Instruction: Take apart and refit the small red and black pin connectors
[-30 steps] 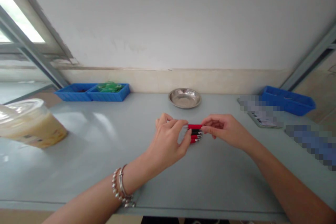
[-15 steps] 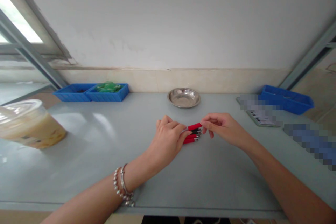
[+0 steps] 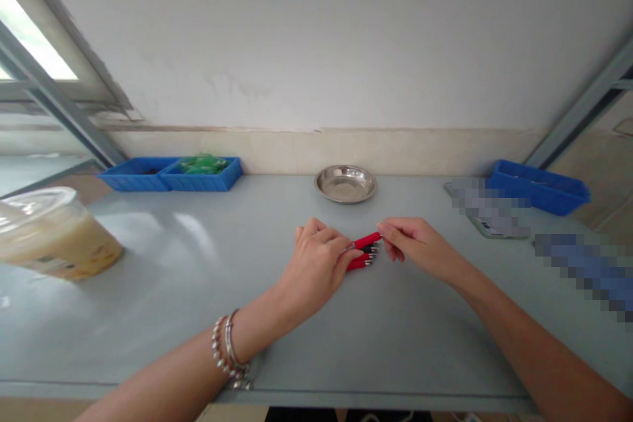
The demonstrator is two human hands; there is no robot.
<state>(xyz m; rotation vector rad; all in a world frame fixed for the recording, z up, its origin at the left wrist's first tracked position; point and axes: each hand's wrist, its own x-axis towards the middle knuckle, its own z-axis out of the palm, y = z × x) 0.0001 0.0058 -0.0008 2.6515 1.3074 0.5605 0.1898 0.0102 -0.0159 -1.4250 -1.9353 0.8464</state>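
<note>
Several slim red and black tools [image 3: 364,254] with metal tips lie close together between my hands, just above the middle of the grey table [image 3: 163,316]. Their left ends are hidden behind my left hand [image 3: 314,267], whose fingers close over them. My right hand [image 3: 415,247] pinches the right end of the topmost red tool [image 3: 366,241] between thumb and fingers. That tool tilts up to the right, above a black one and a lower red one.
A double blue tray [image 3: 171,175] with green items stands at the back left, and a steel dish [image 3: 345,184] at the back middle. A lidded plastic cup [image 3: 54,234] stands at the left. A blue tray [image 3: 539,188] and blurred objects lie at the right.
The top red tool has swung from nearly level to tilted up at the right. The tools now lie more tightly grouped, and my right hand has shifted slightly toward the tool's right end.
</note>
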